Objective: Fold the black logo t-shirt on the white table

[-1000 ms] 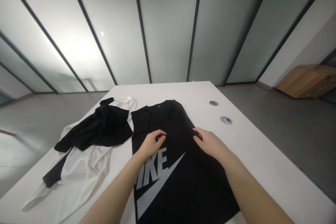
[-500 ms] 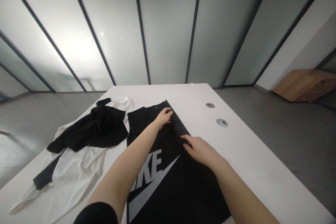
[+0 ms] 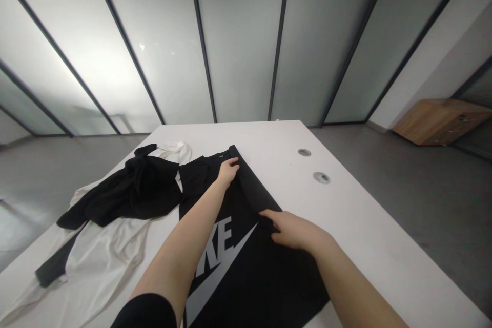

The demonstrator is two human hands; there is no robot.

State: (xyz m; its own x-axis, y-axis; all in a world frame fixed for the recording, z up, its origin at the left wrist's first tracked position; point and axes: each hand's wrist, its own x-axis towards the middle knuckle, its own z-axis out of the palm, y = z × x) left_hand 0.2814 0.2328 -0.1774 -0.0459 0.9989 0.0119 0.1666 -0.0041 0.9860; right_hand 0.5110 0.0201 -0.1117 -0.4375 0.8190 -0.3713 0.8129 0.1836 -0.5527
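A black T-shirt point(image 3: 265, 271) with a grey NIKE print lies spread on the white table point(image 3: 369, 251). Its right side is turned inward in a long strip running from the shoulder down. Up near the collar, my left hand point(image 3: 229, 170) is closed on the edge of this strip. My right hand point(image 3: 294, 228) grips the same strip lower down, index finger stretched along the cloth and thumb below it. The fingertips of both hands are partly hidden. My left forearm covers part of the print.
Left of the T-shirt lies a heap of black clothing point(image 3: 134, 189) over white clothing point(image 3: 111, 251). Two round cable holes point(image 3: 321, 178) are set in the table's right side. Frosted glass panels point(image 3: 238, 41) stand beyond, and a wooden cabinet point(image 3: 434, 122) is at the far right.
The turned-in strip along the T-shirt's right side has become wider. My right hand has shifted slightly nearer with the cloth, and my left hand stays by the collar. The view has shifted slightly.
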